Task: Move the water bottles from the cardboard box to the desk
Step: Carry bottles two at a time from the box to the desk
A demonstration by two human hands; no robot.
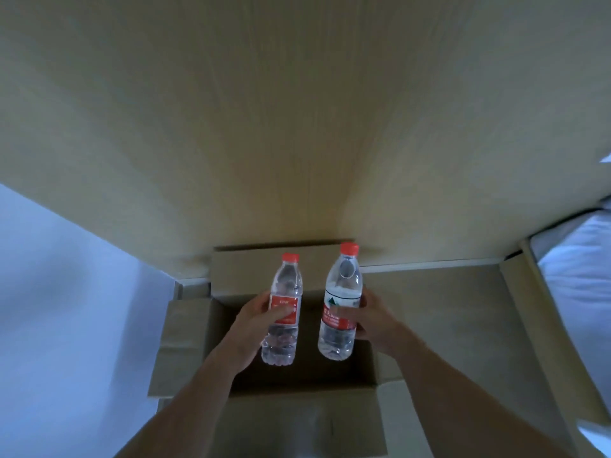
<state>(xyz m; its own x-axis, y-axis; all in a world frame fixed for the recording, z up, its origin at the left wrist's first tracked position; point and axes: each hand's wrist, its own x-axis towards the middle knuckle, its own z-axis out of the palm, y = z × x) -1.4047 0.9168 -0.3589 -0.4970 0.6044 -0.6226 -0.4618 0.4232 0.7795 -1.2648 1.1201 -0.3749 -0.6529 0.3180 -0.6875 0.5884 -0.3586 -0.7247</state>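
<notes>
Both arms reach forward over an open cardboard box (198, 328), its flaps folded outward and its inside dark. The left hand (254, 328) grips a clear water bottle with a plain red label (282, 309), fingers and thumb curled round the label band, the thumb lying across the front of it. The right hand (370, 320) holds a second, slightly fatter water bottle with a white and red label (340, 302), its fingers wrapped round from the right side so that only their tips show at the bottle's edge. Both bottles have red caps and stand nearly upright in the air above the box opening, caps pointing toward the pale wooden desk (297, 127), which fills the upper part of the view beyond the box. The two bottles are near each other but apart, with a gap between them. Neither touches the desk or the box. To the right of the box lies a larger flattened sheet of cardboard (463, 309), and beyond its edge some white bedding (582, 276). A pale floor (66, 292) shows at the left.
</notes>
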